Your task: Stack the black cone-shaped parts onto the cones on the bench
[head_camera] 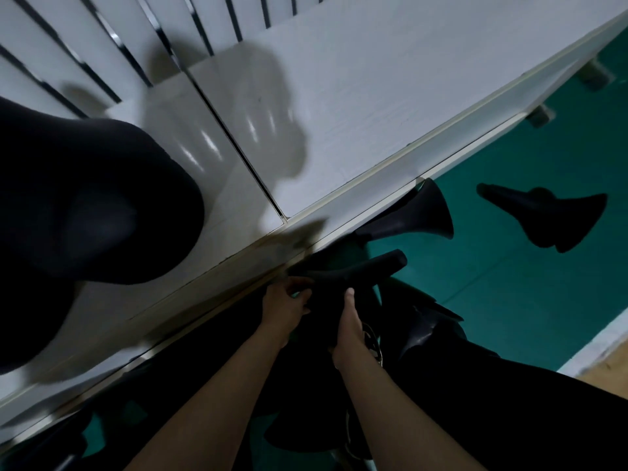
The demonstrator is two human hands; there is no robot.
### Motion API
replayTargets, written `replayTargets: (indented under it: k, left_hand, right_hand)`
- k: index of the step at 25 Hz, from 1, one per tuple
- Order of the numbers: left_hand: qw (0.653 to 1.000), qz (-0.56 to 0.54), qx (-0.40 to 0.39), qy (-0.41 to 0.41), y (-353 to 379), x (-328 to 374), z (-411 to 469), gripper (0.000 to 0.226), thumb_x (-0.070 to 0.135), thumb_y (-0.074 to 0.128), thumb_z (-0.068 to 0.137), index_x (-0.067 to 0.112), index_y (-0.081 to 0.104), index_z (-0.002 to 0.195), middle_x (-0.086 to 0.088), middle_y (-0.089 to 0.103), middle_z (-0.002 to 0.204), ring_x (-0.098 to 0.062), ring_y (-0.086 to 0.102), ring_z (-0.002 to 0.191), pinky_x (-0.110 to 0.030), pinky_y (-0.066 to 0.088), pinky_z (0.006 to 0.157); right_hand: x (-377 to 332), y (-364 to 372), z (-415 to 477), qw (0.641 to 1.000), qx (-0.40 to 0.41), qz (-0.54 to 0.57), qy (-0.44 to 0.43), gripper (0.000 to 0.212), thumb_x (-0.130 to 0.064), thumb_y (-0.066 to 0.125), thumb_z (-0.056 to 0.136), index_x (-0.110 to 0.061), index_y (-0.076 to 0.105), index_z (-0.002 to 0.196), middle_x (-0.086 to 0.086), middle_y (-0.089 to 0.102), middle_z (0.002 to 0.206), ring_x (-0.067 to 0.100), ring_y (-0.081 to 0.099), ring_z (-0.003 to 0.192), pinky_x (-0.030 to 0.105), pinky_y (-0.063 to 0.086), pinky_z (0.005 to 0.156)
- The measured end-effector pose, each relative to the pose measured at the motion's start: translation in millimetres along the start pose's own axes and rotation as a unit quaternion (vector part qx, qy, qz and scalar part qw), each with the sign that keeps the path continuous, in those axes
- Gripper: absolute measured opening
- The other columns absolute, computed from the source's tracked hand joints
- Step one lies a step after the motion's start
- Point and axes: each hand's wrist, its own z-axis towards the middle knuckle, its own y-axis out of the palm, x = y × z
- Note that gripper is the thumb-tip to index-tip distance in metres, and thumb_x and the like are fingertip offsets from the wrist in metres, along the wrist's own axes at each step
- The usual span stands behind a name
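White bench [356, 96] across the upper half, two panels with a dark seam between, front edge running diagonally from lower left to upper right. Slatted white wall [112, 35] behind, dark grooves between slats.

Big black cone [88, 198] on the bench at far left, close to the lens and blurred, rounded top toward the camera, lower part cut off by the frame edge.

Green floor [509, 300] below the bench's front edge on the right side; strip of wooden floor [608, 372] at the lower right corner. Black trousers [475, 413] at lower right.

Heap of black parts [428, 328] on the floor just right of the hands, shapes too dark to separate.

Loose cone [418, 215] on its side on the floor, narrow end tucked under the bench edge, flared mouth to the right. Farther cones [550, 215] well apart to the right, also on their sides and overlapping; count unclear.

Black cone-shaped part [360, 270] held low, beneath the bench's front edge and over the floor, not on the bench; narrow end pointing up and right, wide end toward the hands.

Left hand [285, 307] gripping the part's left side, fingers curled round the rim. Right hand [350, 321] gripping the right side, thumb stretched up along the surface, fingers hidden behind. Bare forearms reaching in from the bottom edge
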Motion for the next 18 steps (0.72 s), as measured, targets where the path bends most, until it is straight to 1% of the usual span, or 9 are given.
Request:
replayTargets:
  k: [3, 5, 8, 10, 12, 13, 15, 17, 18]
  left_hand:
    - [0.999, -0.006, 0.012, 0.036, -11.9, 21.0, -20.3, 0.021, 0.0, 0.06, 0.092, 0.017, 0.071, 0.1, -0.005, 0.069, 0.109, -0.019, 0.068, 0.098, -0.033, 0.061, 0.076]
    - [0.999, -0.028, 0.013, 0.043, -19.3, 33.6, -33.7, 0.024, 0.0, 0.059, 0.093, 0.022, 0.069, 0.096, -0.005, 0.068, 0.11, -0.02, 0.067, 0.099, -0.035, 0.06, 0.078]
    - [0.996, -0.045, 0.004, 0.073, -31.9, 50.7, -51.4, 0.025, -0.001, 0.058, 0.094, 0.021, 0.067, 0.102, -0.007, 0.067, 0.115, -0.021, 0.065, 0.102, -0.031, 0.059, 0.072]
    - [0.995, -0.039, -0.013, 0.096, -40.7, 60.4, -68.7, 0.026, -0.003, 0.056, 0.094, 0.016, 0.065, 0.111, -0.009, 0.065, 0.116, -0.021, 0.065, 0.102, -0.027, 0.058, 0.067]
    - [0.993, -0.047, -0.02, 0.11, -47.1, 68.9, -84.9, 0.027, -0.005, 0.055, 0.094, 0.013, 0.065, 0.112, -0.014, 0.065, 0.115, -0.023, 0.065, 0.098, -0.024, 0.057, 0.063]
    - [0.992, -0.048, -0.018, 0.113, -49.4, 71.8, -91.2, 0.027, -0.006, 0.056, 0.094, 0.014, 0.065, 0.11, -0.016, 0.064, 0.115, -0.023, 0.065, 0.094, -0.024, 0.056, 0.062]
    - [0.991, -0.056, -0.005, 0.123, -56.3, 82.6, -110.0, 0.03, -0.007, 0.056, 0.093, 0.016, 0.064, 0.11, -0.017, 0.062, 0.116, -0.022, 0.064, 0.09, -0.025, 0.056, 0.065]
    - [0.989, -0.072, 0.001, 0.13, -62.8, 96.2, -128.1, 0.032, -0.006, 0.055, 0.094, 0.016, 0.061, 0.118, -0.015, 0.058, 0.117, -0.021, 0.064, 0.092, -0.027, 0.058, 0.066]
    - [0.987, -0.078, 0.005, 0.138, -68.8, 104.5, -139.0, 0.034, -0.005, 0.054, 0.095, 0.015, 0.059, 0.123, -0.014, 0.058, 0.118, -0.021, 0.064, 0.094, -0.029, 0.059, 0.068]
  right_hand:
    - [-5.6, 8.5, -21.5, 0.999, -0.011, -0.004, -0.049, 0.075, -0.072, 0.06, 0.088, -0.015, 0.062, 0.137, 0.017, 0.068, 0.124, 0.038, 0.068, 0.106, 0.049, 0.058, 0.094]
    - [-9.6, 12.8, -35.6, 0.997, -0.024, -0.005, -0.073, 0.081, -0.076, 0.063, 0.08, -0.019, 0.062, 0.137, 0.016, 0.069, 0.121, 0.038, 0.069, 0.104, 0.051, 0.058, 0.095]
    - [-21.0, 14.1, -62.7, 0.991, -0.04, -0.029, -0.12, 0.09, -0.076, 0.067, 0.07, -0.02, 0.058, 0.14, 0.014, 0.067, 0.126, 0.037, 0.067, 0.109, 0.053, 0.055, 0.1]
    - [-27.6, 7.7, -89.1, 0.987, -0.053, -0.025, -0.146, 0.084, -0.069, 0.072, 0.075, -0.02, 0.056, 0.141, 0.012, 0.065, 0.129, 0.036, 0.065, 0.113, 0.051, 0.052, 0.104]
    - [-34.1, -0.5, -109.6, 0.982, -0.063, -0.013, -0.18, 0.064, -0.051, 0.076, 0.087, -0.017, 0.057, 0.137, 0.01, 0.068, 0.128, 0.034, 0.067, 0.113, 0.048, 0.052, 0.105]
    - [-36.6, -3.5, -116.2, 0.979, -0.07, -0.009, -0.194, 0.061, -0.044, 0.077, 0.088, -0.015, 0.058, 0.138, 0.01, 0.069, 0.126, 0.033, 0.069, 0.112, 0.048, 0.053, 0.105]
    - [-39.7, -8.5, -141.0, 0.972, -0.093, -0.019, -0.215, 0.07, -0.044, 0.08, 0.086, -0.018, 0.052, 0.145, 0.011, 0.068, 0.13, 0.032, 0.068, 0.113, 0.051, 0.052, 0.106]
    - [-42.7, -11.1, -163.2, 0.967, -0.1, -0.038, -0.232, 0.083, -0.048, 0.08, 0.085, -0.023, 0.041, 0.154, 0.006, 0.06, 0.137, 0.029, 0.062, 0.119, 0.052, 0.047, 0.11]
    - [-44.3, -10.8, -173.7, 0.964, -0.105, -0.04, -0.242, 0.084, -0.049, 0.079, 0.085, -0.024, 0.039, 0.155, 0.004, 0.058, 0.138, 0.028, 0.06, 0.121, 0.051, 0.045, 0.112]
